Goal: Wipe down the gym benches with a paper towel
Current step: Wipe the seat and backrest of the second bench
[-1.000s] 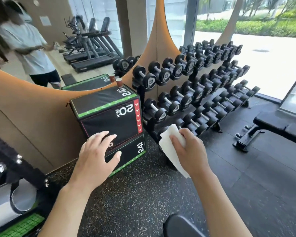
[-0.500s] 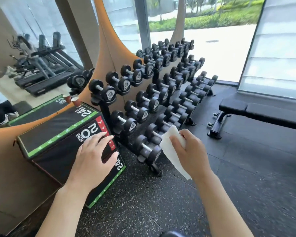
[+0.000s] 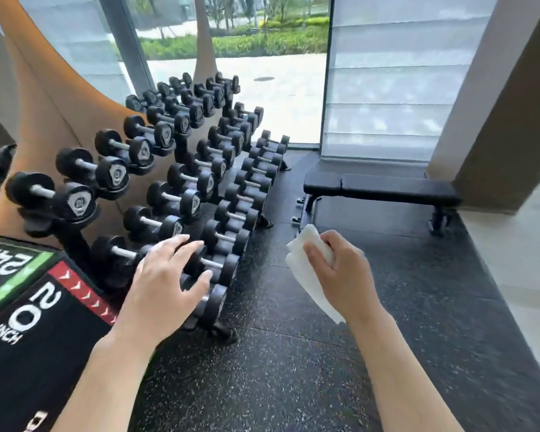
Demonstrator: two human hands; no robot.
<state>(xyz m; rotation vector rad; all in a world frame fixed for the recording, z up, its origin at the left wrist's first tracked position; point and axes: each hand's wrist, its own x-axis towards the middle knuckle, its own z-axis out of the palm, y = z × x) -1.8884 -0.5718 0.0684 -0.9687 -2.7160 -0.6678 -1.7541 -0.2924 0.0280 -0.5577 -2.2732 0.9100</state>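
A flat black gym bench [image 3: 387,189] stands on the rubber floor ahead, in front of the frosted window, well beyond both hands. My right hand [image 3: 343,275] is raised in mid-air, closed on a folded white paper towel [image 3: 306,269] that hangs down from my fingers. My left hand [image 3: 166,285] is held out open, palm down and fingers apart, in the air over the near end of the dumbbell rack; it holds nothing.
A three-tier rack of black dumbbells [image 3: 181,179] runs along the curved tan wall on the left. A black plyo box [image 3: 28,322] marked 20 INCH fills the lower left. A grey pillar [image 3: 496,113] rises at the right, with pale flooring beside it.
The view has swung right: the plyo box slid to the lower left and the bench came to the centre. My left hand now hovers over the dumbbells instead of the box. The towel stays in my right hand.
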